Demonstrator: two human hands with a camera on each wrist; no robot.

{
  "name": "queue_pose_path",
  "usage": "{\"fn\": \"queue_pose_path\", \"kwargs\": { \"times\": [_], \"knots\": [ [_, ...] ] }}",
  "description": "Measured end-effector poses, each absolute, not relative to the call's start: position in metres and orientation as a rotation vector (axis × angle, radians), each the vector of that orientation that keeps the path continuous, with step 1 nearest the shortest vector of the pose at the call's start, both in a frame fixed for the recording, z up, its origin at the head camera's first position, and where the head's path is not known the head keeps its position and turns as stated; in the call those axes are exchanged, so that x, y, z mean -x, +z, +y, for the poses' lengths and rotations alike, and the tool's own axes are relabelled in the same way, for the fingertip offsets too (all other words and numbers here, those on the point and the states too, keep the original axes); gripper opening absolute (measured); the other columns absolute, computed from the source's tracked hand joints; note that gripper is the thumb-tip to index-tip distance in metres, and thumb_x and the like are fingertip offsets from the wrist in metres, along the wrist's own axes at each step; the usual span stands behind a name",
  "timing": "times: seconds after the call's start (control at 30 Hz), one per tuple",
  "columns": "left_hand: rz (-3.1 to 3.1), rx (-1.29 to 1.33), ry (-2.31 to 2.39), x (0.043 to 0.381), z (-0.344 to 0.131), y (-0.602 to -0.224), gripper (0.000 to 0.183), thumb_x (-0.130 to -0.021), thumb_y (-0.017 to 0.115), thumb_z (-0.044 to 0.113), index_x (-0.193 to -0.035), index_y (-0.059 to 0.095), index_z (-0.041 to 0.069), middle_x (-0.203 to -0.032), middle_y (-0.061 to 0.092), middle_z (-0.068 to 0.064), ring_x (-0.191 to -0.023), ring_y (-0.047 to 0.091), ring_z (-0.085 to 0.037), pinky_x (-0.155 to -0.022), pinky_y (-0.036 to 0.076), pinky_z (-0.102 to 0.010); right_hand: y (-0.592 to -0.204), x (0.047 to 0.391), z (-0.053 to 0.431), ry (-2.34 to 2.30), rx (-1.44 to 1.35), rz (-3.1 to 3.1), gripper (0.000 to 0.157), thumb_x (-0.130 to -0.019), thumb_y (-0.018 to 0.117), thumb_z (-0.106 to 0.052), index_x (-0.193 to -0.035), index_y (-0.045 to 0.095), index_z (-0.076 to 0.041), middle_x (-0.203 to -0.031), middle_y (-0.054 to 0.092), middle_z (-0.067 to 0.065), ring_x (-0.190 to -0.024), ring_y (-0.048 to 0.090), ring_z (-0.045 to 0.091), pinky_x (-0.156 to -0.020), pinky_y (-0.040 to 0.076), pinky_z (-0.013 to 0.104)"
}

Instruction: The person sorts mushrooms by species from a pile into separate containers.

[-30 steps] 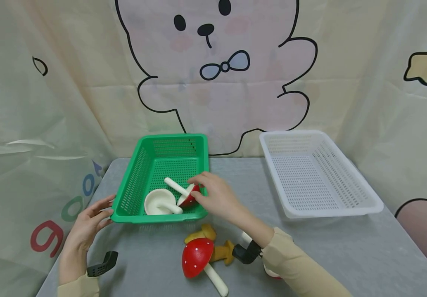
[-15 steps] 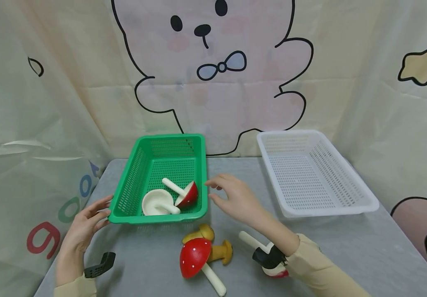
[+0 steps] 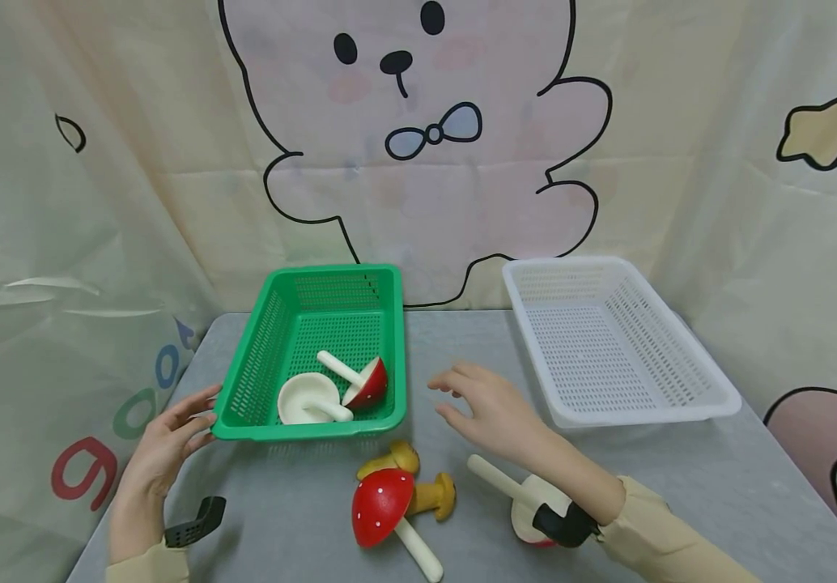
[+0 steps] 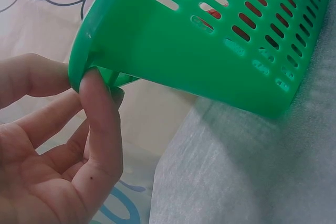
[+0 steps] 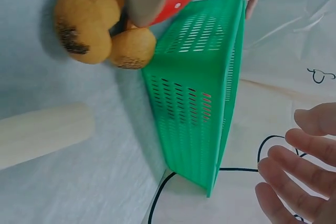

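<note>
My left hand pinches the rim of the green basket at its near left corner, thumb and finger on either side of the edge. Inside that basket lie a white-stemmed toy mushroom with a red cap and another toy mushroom, its pale underside up. My right hand hangs above the table to the right of the basket, fingers loosely bent and holding nothing. Below it a toy mushroom lies with its underside up, partly hidden by the wrist camera.
In front of the green basket lie a red-capped toy mushroom and two brown toy mushrooms, close together. A white basket stands at the right on the grey table. Behind hangs a printed curtain.
My right hand has let go of the red-capped mushroom in the green basket and drawn back to the right. The mushroom under my right wrist shows more. My left hand stays at the rim.
</note>
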State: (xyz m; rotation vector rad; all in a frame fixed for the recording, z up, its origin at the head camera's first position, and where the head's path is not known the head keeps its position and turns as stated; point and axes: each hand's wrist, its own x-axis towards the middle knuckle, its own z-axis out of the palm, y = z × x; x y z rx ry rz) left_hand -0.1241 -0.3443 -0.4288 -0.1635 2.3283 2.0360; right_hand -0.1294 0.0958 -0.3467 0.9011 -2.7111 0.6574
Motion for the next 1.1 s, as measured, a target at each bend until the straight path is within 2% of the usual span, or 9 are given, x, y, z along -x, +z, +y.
{"fn": "queue_pose_path", "kwargs": {
  "times": [0.27,0.6,0.7,0.93,1.1],
  "knots": [
    [2.317,0.152,2.052,0.124,-0.345,-0.429,0.051,-0.096,0.060,0.021,-0.144,0.046,0.014,-0.109,0.054,0.021,-0.091,0.060,0.006,-0.075,0.054,-0.015,-0.356,0.121,0.110,0.625,-0.907,-2.730,0.028,-0.084,0.073,-0.019,-0.112,0.068,-0.016,-0.101,0.068,-0.004,-0.085,0.064,0.012,-0.071,0.053,0.023],
    [2.323,0.183,2.033,0.124,-0.344,-0.429,0.052,-0.095,0.061,0.022,-0.144,0.045,0.014,-0.109,0.053,0.021,-0.091,0.060,0.007,-0.075,0.054,-0.015,-0.371,0.109,0.129,0.562,-0.904,-2.834,0.030,-0.082,0.075,-0.019,-0.112,0.067,-0.018,-0.100,0.066,-0.007,-0.084,0.063,0.009,-0.064,0.050,0.019],
    [2.335,0.183,2.008,0.123,-0.345,-0.429,0.051,-0.095,0.060,0.023,-0.144,0.046,0.016,-0.108,0.053,0.021,-0.092,0.059,0.007,-0.075,0.054,-0.015,-0.376,0.106,0.135,0.537,-0.911,-2.875,0.032,-0.082,0.075,-0.020,-0.113,0.066,-0.018,-0.102,0.065,-0.007,-0.084,0.063,0.010,-0.064,0.050,0.019],
    [2.315,0.192,2.029,0.124,-0.344,-0.428,0.052,-0.095,0.061,0.022,-0.144,0.046,0.015,-0.108,0.054,0.021,-0.092,0.059,0.007,-0.075,0.054,-0.015,-0.388,0.100,0.146,0.509,-0.910,-3.016,0.039,-0.083,0.075,-0.026,-0.119,0.063,-0.018,-0.105,0.064,-0.006,-0.092,0.062,0.012,-0.068,0.052,0.024],
    [2.315,0.188,2.033,0.124,-0.345,-0.428,0.051,-0.095,0.061,0.022,-0.143,0.046,0.016,-0.107,0.054,0.021,-0.092,0.059,0.007,-0.075,0.053,-0.015,-0.396,0.096,0.153,0.521,-0.954,-3.042,0.044,-0.082,0.075,-0.024,-0.123,0.061,-0.015,-0.107,0.065,-0.002,-0.093,0.061,0.013,-0.068,0.052,0.025]
  ]
}}
